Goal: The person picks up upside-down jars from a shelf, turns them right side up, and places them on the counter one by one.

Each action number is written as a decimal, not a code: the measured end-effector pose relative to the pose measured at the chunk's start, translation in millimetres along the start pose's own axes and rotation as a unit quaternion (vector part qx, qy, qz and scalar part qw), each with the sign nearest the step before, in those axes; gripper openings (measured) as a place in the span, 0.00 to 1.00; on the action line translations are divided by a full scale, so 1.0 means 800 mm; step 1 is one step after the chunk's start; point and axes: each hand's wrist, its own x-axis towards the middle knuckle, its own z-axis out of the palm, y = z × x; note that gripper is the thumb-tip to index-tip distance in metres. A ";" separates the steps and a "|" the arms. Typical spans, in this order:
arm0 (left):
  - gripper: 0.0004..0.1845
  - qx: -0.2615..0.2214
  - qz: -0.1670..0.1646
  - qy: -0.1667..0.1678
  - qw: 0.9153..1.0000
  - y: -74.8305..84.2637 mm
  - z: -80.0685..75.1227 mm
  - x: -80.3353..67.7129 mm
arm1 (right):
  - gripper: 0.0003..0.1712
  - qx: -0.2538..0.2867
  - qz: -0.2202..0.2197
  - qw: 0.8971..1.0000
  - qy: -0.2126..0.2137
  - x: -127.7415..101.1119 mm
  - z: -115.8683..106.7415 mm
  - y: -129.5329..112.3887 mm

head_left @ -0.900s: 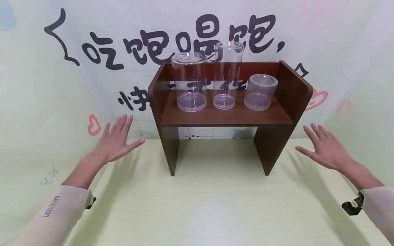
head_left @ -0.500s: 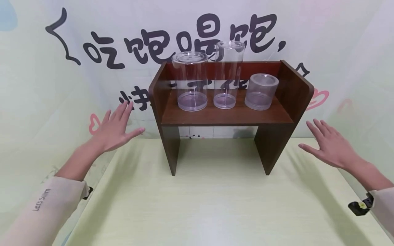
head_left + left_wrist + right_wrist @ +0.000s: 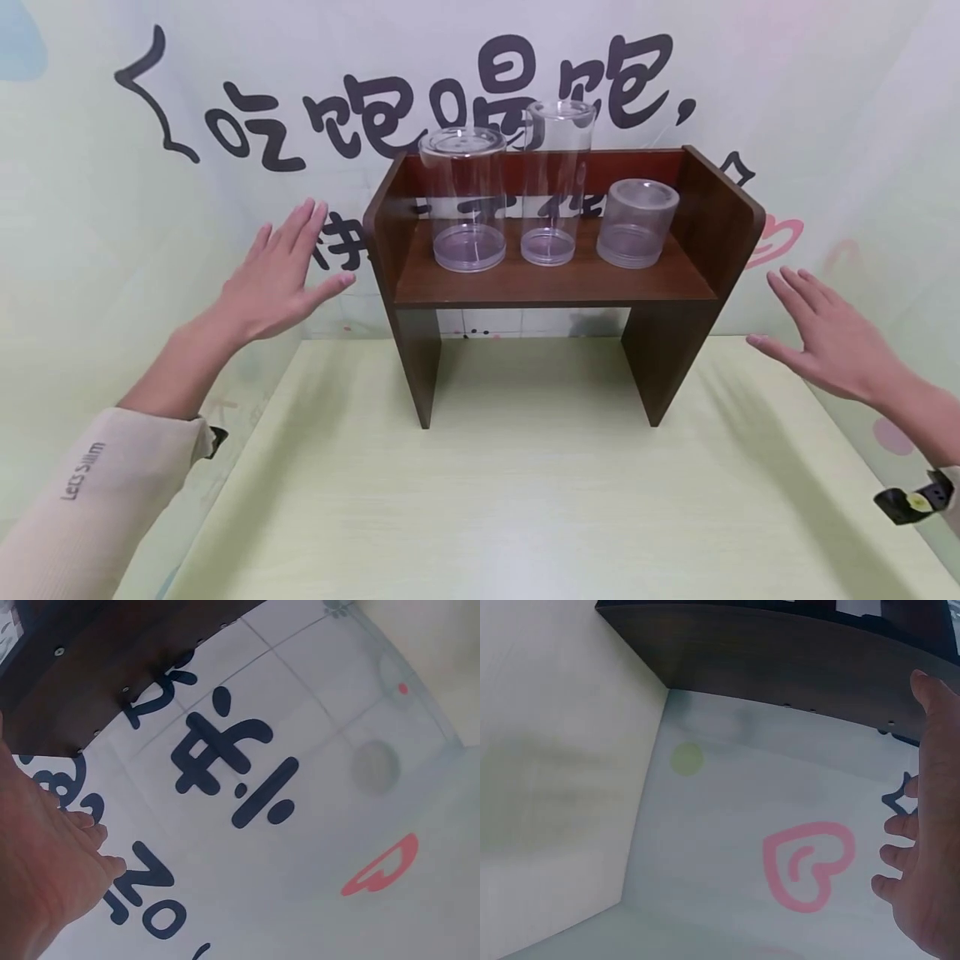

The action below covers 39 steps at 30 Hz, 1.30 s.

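A dark wooden shelf [image 3: 555,287] stands at the back of a pale green table [image 3: 525,500]. On it are a wide tall clear jar [image 3: 463,200], a taller slim clear jar [image 3: 557,183] and a short frosted jar [image 3: 636,223]. My left hand [image 3: 281,275] hovers flat with fingers spread, left of the shelf's side panel, holding nothing. My right hand [image 3: 828,337] hovers open to the right of the shelf, also holding nothing. The left wrist view shows my left hand [image 3: 45,870] near the shelf's side panel [image 3: 112,660]; the right wrist view shows my right hand [image 3: 930,847] beside the other side panel [image 3: 795,660].
A printed backdrop [image 3: 225,125] with black characters and pink hearts hangs right behind the shelf and curves along both sides. An open gap [image 3: 528,367] lies under the shelf between its legs. The table's front stretch lies before me.
Both hands have risen and drifted outward: the left one up toward the shelf's top-left side, the right one further right and slightly up. The jars and shelf have not moved.
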 end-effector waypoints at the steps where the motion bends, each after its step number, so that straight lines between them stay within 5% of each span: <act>1: 0.53 -0.002 0.003 0.003 1.000 0.002 -0.002 0.001 | 0.54 -0.001 -0.001 1.000 0.003 0.000 -0.003 -0.001; 16: 0.49 -0.024 0.045 0.025 0.998 0.042 -0.041 0.032 | 0.51 0.004 -0.031 0.997 0.066 0.007 -0.053 -0.021; 29: 0.50 -0.023 0.057 0.005 0.998 0.066 -0.052 0.057 | 0.53 0.014 -0.080 0.986 0.146 0.025 -0.084 -0.048; 39: 0.49 -0.010 0.066 -0.025 0.997 0.077 -0.054 0.067 | 0.57 0.001 -0.105 0.982 0.160 0.054 -0.105 -0.093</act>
